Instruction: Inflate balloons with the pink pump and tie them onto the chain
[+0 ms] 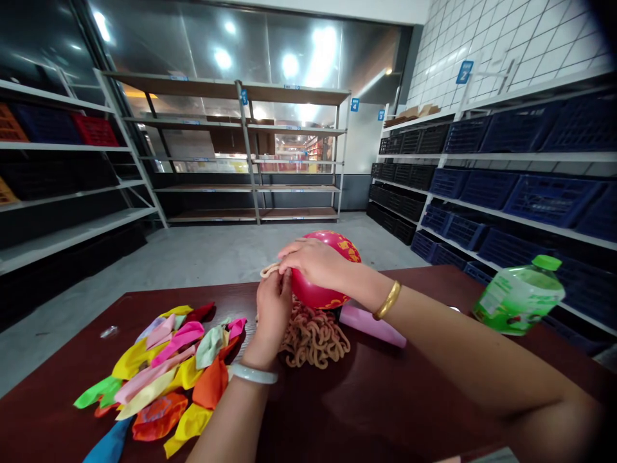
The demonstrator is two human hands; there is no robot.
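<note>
An inflated red balloon [321,292] with yellow print is between my hands, above a tangled heap of beige cord [315,341]. My right hand [313,260] lies over the balloon's upper left side, its fingers bent toward my left hand. My left hand [274,302] is closed at the balloon's left end, thumb and fingers pinched together. A small loop of beige cord [268,270] sticks out from the pinch. The balloon's neck is hidden by my fingers.
Several limp balloons [168,366] in many colours are spread at the table's left. Behind the cord heap lies a pink roll [373,326]. A green-capped bottle [520,296] stands at the right edge of the dark red table [385,411]. Shelves with crates [554,196] line the room.
</note>
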